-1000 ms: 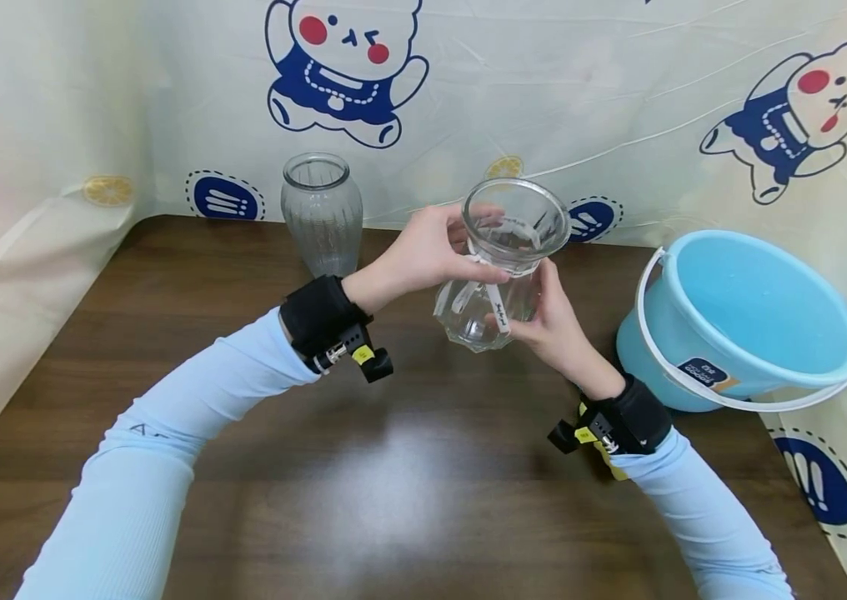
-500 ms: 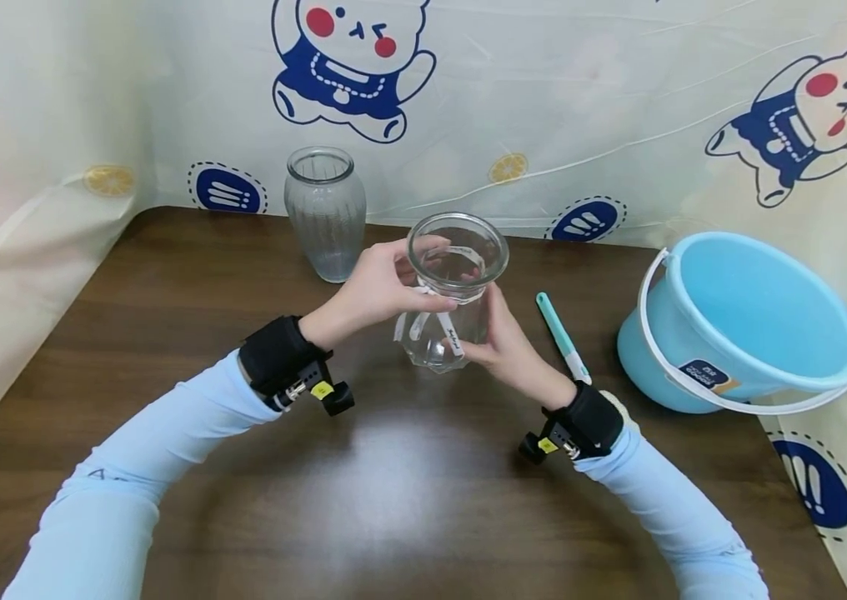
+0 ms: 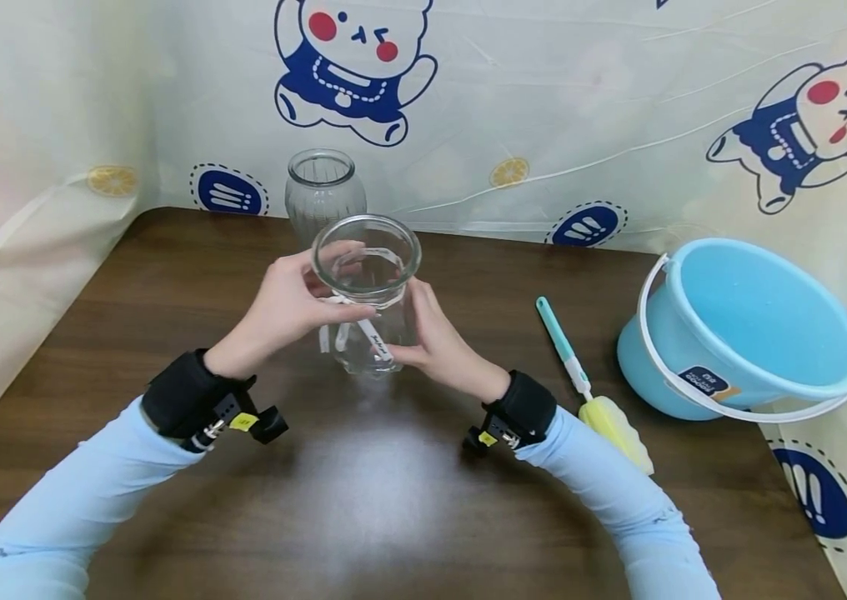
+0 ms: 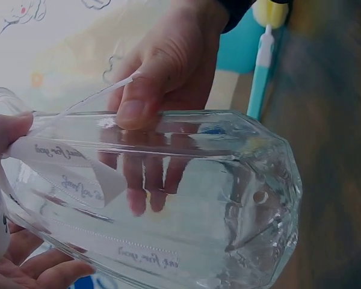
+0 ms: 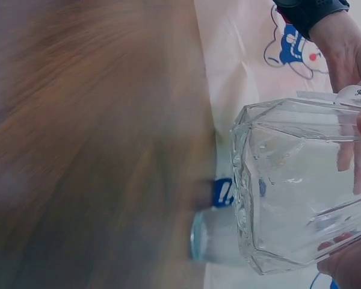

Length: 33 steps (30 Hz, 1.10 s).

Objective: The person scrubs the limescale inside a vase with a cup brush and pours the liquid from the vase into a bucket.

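Both hands hold a clear faceted glass vase [image 4: 216, 186] upright over the table, left of the middle in the head view. My left hand [image 3: 277, 304] grips it at the neck, its thumb across the front just below the wide rim. Lower down, my right hand [image 3: 444, 343] holds the side of the body, thumb in front and fingers behind the glass. A white ribbon [image 3: 374, 340] with dark lettering is tied round the neck, its ends hanging down. Behind stands a second, ribbed glass vase [image 3: 309, 202], partly hidden by the first.
A light blue bucket [image 3: 644, 362] with a white handle stands on the right of the brown wooden table [image 3: 386, 517]. Left of it lies a bottle brush [image 3: 618, 429] with a yellow sponge head and teal handle. A printed curtain [image 3: 513, 83] hangs behind.
Both hands have carried the vase leftward, from near the table's middle back to in front of the ribbed vase. The bottle brush has come into view beside my right arm.
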{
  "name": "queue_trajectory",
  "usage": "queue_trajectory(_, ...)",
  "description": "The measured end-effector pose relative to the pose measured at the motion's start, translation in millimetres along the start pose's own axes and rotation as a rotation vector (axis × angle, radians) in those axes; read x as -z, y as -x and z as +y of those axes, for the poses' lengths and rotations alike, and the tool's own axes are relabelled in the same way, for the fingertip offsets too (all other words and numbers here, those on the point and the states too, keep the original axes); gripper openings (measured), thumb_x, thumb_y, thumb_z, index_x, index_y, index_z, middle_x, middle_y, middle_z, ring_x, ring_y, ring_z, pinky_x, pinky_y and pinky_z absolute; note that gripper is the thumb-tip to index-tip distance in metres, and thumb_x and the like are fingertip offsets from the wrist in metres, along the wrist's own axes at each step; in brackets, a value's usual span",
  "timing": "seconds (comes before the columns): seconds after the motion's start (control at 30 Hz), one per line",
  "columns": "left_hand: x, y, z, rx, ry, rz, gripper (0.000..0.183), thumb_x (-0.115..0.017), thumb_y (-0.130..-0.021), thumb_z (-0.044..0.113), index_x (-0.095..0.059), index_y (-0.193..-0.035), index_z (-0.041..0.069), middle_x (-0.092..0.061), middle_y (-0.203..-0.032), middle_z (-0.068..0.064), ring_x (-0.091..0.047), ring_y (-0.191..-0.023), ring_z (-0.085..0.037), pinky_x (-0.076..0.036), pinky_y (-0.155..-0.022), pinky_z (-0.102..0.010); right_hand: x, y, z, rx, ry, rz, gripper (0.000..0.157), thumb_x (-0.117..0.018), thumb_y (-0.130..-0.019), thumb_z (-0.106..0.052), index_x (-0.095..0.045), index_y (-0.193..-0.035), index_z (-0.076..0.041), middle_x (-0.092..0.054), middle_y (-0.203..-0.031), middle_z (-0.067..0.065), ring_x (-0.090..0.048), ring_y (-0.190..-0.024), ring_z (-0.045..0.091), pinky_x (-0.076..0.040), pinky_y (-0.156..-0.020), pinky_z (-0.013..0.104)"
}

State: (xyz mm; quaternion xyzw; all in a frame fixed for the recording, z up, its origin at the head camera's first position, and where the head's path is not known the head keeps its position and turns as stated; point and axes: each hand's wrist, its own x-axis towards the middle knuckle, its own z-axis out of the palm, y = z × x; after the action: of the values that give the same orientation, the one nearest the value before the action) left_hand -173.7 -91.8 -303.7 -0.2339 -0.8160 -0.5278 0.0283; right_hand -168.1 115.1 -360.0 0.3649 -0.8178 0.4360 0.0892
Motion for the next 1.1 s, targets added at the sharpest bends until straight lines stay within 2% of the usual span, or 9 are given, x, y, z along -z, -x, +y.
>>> queue_trajectory(0.27,34.4,11.3,6.8,0.038,-0.078,0.091,0.059,-0.080,-0.069,0.013,-0.056,-0.123,0.014,-0.061,-0.118,-0.008,-0.059,-0.104,-0.018,-0.047,-0.077,-0.018,-21.3,-33,-12,0.022,-0.031,-0.027,0.088,-0.074,-0.075,-0.010,-0.015,-0.138,0.006,-0.025,-0.135,0.021,-0.027,-0.122,0.025,-0.024,-0.103,0.026)
queue_trajectory(0.43,52.2,15.8,12.8,0.047,-0.088,0.148,0.060,-0.079,-0.069,0.010,-0.056,-0.124,0.015,-0.060,-0.117,-0.007,-0.059,-0.104,-0.012,-0.046,-0.076,-0.016,-28.0,-53,-18,0.020,-0.038,-0.072,0.087,-0.071,-0.077,-0.009,-0.011,-0.138,0.008,-0.023,-0.136,0.023,-0.027,-0.124,0.026,-0.022,-0.103,0.022)
queue_trajectory(0.63,71.2,19.5,16.3,0.022,-0.112,0.242,0.060,-0.080,-0.067,0.006,-0.058,-0.122,0.014,-0.059,-0.116,-0.003,-0.060,-0.098,-0.004,-0.045,-0.072,-0.012,-34.4,-79,-26,0.001,-0.064,-0.125,0.090,-0.070,-0.078,-0.010,-0.008,-0.140,0.008,-0.021,-0.141,0.023,-0.025,-0.129,0.024,-0.019,-0.104,0.019)
queue_trajectory(0.87,90.2,17.3,14.1,0.085,-0.025,0.293,0.059,-0.078,-0.067,0.002,-0.058,-0.122,0.013,-0.054,-0.124,-0.001,-0.059,-0.100,-0.005,-0.045,-0.072,-0.010,-47.1,-105,-28,-0.012,-0.132,-0.138,0.090,-0.071,-0.078,-0.011,-0.009,-0.141,0.003,-0.023,-0.143,0.018,-0.024,-0.130,0.016,-0.018,-0.103,0.015)
queue_trajectory(1.0,99.5,13.2,9.2,0.086,-0.012,0.327,0.058,-0.077,-0.067,0.000,-0.059,-0.122,0.011,-0.057,-0.118,0.000,-0.060,-0.094,-0.004,-0.045,-0.072,-0.010,-55.1,-119,-25,-0.020,-0.173,-0.136,0.089,-0.070,-0.079,-0.010,-0.009,-0.142,0.000,-0.024,-0.144,0.016,-0.027,-0.130,0.014,-0.020,-0.102,0.015)
queue_trajectory(1.1,106.4,10.8,5.4,0.096,0.030,0.353,0.058,-0.077,-0.067,-0.002,-0.059,-0.121,0.009,-0.061,-0.110,0.002,-0.061,-0.088,-0.004,-0.046,-0.069,-0.011,-59.8,-128,-24,-0.029,-0.186,-0.146,0.089,-0.069,-0.081,-0.011,-0.006,-0.143,-0.001,-0.019,-0.147,0.015,-0.023,-0.133,0.014,-0.018,-0.103,0.015)
